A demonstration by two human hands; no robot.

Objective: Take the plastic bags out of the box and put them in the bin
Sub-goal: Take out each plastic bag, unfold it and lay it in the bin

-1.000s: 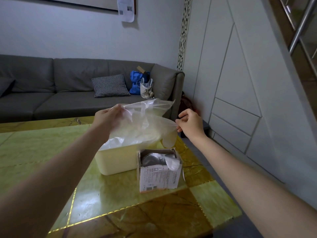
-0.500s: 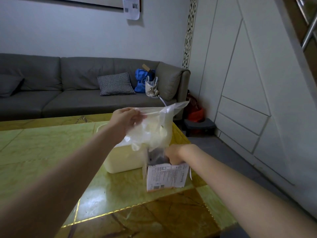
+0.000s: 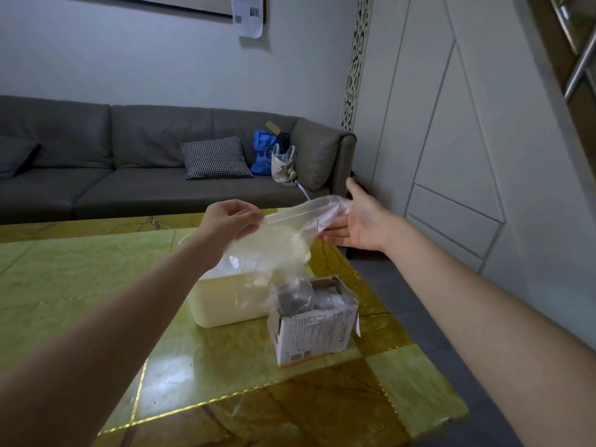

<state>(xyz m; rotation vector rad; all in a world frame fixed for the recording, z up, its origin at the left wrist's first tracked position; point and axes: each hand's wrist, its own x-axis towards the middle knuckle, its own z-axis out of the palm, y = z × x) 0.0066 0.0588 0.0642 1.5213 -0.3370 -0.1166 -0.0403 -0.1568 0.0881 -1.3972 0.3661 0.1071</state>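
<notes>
While the left hand (image 3: 227,221) pinched 1 clear plastic bag (image 3: 283,240) above the cream bin (image 3: 225,301), the right hand (image 3: 361,221) lay flat against it, fingers straight and together. More bags filled the cardboard box (image 3: 314,330) near the table's (image 3: 80,279) right edge.

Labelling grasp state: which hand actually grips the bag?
The left hand: its fingers pinch the clear bag at its top edge. The right hand is flat, fingers straight, only touching the bag's far end.
</notes>
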